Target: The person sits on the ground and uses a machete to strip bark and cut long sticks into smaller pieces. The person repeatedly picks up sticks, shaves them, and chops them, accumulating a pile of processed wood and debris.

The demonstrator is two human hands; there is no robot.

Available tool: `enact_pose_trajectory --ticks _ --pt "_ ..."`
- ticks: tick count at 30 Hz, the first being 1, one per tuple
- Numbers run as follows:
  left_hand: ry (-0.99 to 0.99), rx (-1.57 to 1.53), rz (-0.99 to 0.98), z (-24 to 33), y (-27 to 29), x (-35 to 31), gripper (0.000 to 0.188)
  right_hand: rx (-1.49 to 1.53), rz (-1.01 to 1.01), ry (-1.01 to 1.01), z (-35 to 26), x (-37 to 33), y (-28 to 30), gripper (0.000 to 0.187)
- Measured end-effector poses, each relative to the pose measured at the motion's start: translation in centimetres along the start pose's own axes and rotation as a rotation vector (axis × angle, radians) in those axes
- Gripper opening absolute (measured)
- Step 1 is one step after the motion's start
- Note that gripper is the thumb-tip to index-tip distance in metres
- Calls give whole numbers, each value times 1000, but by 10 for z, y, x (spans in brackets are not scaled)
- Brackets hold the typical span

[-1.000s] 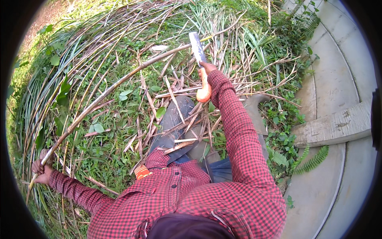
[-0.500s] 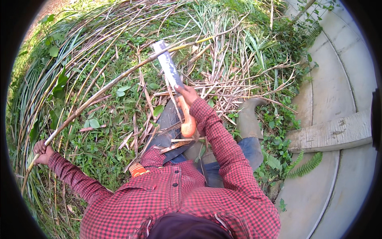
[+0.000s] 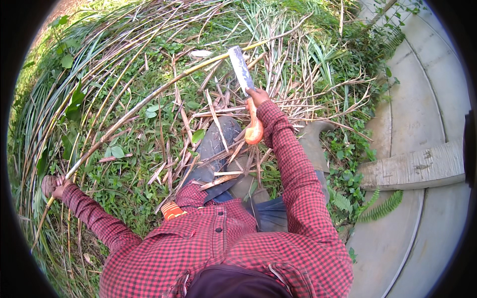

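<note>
At the far left my left hand [image 3: 55, 186] is closed round a long thin stalk [image 3: 144, 102], brown to yellow, that slants up across the grass to the upper middle. My right hand [image 3: 257, 96] grips the orange wooden handle [image 3: 254, 126] of a machete. Its broad pale blade [image 3: 240, 68], streaked with dark patches, points up and slightly left. Near the tip, the blade overlaps the stalk; whether the two touch I cannot tell. Dry brown strips [image 3: 218, 131] lie around and over my outstretched leg, below the machete.
Long green and brown stalks [image 3: 54, 94] are heaped along the left. Cut dry pieces [image 3: 283, 99] lie scattered at upper middle. A concrete wall [image 3: 402, 228] with a pale wooden beam [image 3: 412, 166] stands at right. My boot [image 3: 311, 141] rests near ferns [image 3: 381, 206].
The machete in my right hand has moved right and up, its blade now further along the stalk. My left hand, still round the stalk, has shifted slightly.
</note>
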State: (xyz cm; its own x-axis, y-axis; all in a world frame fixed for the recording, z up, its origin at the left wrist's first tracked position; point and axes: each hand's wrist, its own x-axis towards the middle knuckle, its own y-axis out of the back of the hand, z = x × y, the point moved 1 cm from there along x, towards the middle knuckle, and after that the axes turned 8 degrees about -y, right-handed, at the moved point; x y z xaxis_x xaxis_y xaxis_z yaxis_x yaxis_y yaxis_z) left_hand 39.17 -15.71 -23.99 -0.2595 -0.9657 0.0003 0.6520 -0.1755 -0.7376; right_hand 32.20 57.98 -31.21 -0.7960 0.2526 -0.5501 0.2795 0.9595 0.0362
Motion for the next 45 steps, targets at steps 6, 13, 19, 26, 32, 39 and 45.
enact_pose_trajectory --ticks 6,13,19,26,32,39,45 --pt "83 -170 -226 34 31 33 68 -15 25 -145 -20 56 33 36" --pt "-65 -298 -513 78 35 60 69 -31 14 -186 -14 84 14 34" --pt "-36 -414 -522 70 34 53 66 -333 -390 -96 10 21 -42 50" --pt "-46 -457 -547 55 32 57 69 -8 -308 -168 15 7 -65 47" --pt "38 -563 -717 28 -7 -12 69 -345 -708 9 34 -86 -141 47" --pt "127 -740 -819 34 -8 -30 67 -60 -521 -200 21 -69 -109 46" --pt "-44 -399 -386 33 85 108 62 49 -150 -199 21 4 -29 32"
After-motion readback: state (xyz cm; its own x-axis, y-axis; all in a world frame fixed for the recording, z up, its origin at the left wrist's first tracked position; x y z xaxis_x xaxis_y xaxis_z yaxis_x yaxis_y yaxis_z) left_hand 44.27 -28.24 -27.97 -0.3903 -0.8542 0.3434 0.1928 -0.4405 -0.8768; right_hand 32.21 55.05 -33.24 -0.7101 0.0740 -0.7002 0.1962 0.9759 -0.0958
